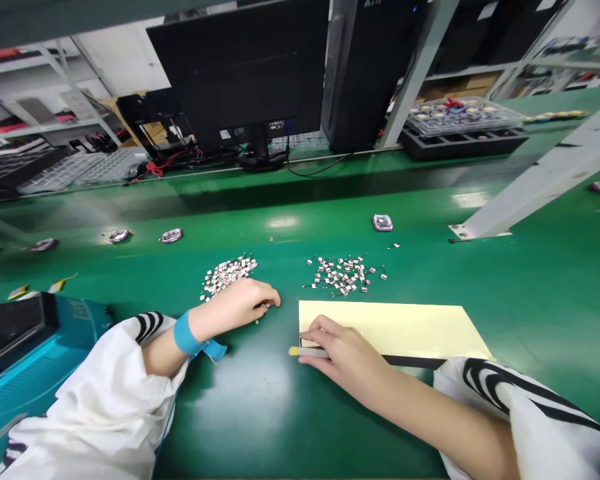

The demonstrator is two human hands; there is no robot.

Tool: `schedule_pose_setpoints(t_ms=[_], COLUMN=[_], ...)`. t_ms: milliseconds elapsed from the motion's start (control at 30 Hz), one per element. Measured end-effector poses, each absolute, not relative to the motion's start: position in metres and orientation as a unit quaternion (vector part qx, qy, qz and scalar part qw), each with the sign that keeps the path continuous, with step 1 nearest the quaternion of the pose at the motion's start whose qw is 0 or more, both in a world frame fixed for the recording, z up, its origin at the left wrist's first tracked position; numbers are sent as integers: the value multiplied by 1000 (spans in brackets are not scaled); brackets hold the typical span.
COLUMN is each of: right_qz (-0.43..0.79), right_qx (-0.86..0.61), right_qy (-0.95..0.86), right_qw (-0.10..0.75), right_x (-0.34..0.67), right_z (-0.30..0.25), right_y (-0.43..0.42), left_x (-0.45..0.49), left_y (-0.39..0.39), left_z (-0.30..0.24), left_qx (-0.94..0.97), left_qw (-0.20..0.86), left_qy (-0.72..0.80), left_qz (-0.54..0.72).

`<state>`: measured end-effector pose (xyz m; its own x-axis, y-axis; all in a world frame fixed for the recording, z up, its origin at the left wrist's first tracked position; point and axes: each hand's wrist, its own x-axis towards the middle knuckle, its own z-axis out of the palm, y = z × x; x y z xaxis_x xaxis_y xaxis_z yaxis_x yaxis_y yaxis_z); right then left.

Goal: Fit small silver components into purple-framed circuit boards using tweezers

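My left hand (240,307) rests on the green bench mat (260,407), just below a heap of tiny silver-and-brown metal parts (229,275). A few small parts show at its fingertips, and I cannot tell whether they are held. A second, looser scatter of these parts (343,275) lies to the right. My right hand (343,350) grips a slim yellow-tipped stick (305,351) and rests on the near left corner of a pale yellow sheet (395,328). A black strip (410,361) runs along the sheet's near edge.
Several small flat metallic pieces (383,222) lie farther along the mat. A teal case with a black top (25,340) stands at the left. A black monitor (235,73) and a clear tray of parts (460,115) stand behind, and a white strut (545,173) angles down at the right.
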<state>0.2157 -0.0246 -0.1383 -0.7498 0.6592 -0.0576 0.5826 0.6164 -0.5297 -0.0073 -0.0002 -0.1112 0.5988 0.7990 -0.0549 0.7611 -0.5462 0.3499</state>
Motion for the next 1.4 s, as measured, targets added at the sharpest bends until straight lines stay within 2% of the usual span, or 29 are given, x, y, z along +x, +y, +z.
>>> schedule_pose_setpoints(t_ms=[200,300,400,533,667,833,1000,1200,1400], right_qz=[142,122,159,285,361,369,393,368,378], right_qx=[-320,-308,-311,-370,-415,-433,-429,-405,-419], right_qy=[-936,-943,-936,-881,-828,-813,-798,-818,-803], right_qw=[24,23,32,77,114,124,160,178,191], right_x=[211,209,209,209,209,217,224,225,225], right_z=[-141,-143,-142,-139,-135,-127,-125,-131,-128], right_y=[-31,-32,-31,-23,-16,-10,-4,-2,1], left_x=[-3,-2,-2,0,4,8,15,16,22], left_y=[1,2,2,3,4,4,-3,-7,-5], left_z=[-116,-114,-109,-108,-115,-123,-128,-134,-139], left_qx=[848,830,816,821,778,693,627,587,588], left_qw=[186,213,218,194,279,431,514,551,508], left_qy=[490,503,509,490,492,489,498,507,529], left_qz=[82,113,166,219,273,308,308,309,340])
